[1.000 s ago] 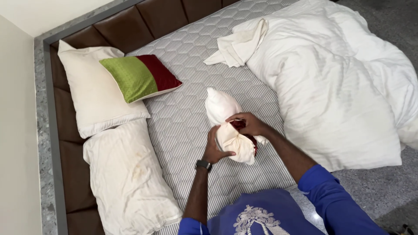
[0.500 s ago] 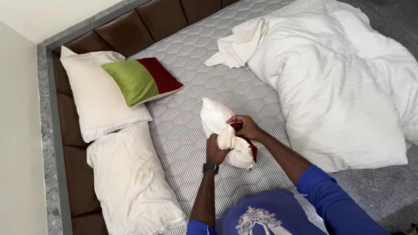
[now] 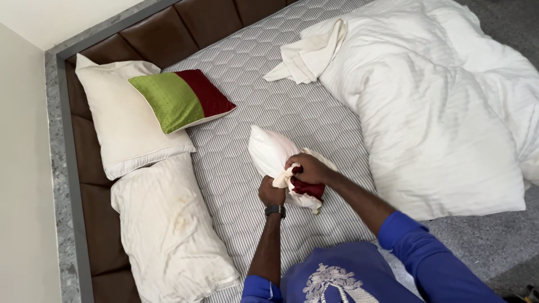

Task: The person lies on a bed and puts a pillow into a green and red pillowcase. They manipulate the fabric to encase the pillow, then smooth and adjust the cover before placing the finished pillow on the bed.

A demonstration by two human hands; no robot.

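Both hands are working a small cushion (image 3: 273,154) mid-mattress (image 3: 247,62): left hand (image 3: 271,192) is fisting the white cover's edge, right hand (image 3: 307,168) is gripping the dark red cushion end poking out. Big duvet (image 3: 438,123) is lying right, pillows (image 3: 120,120) left.

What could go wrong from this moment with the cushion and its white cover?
The left hand and right hand bunch the white cover tightly at its opening over the dark red cushion; the fabric may snag or tear. The cushion could also slip out onto the bare mattress.
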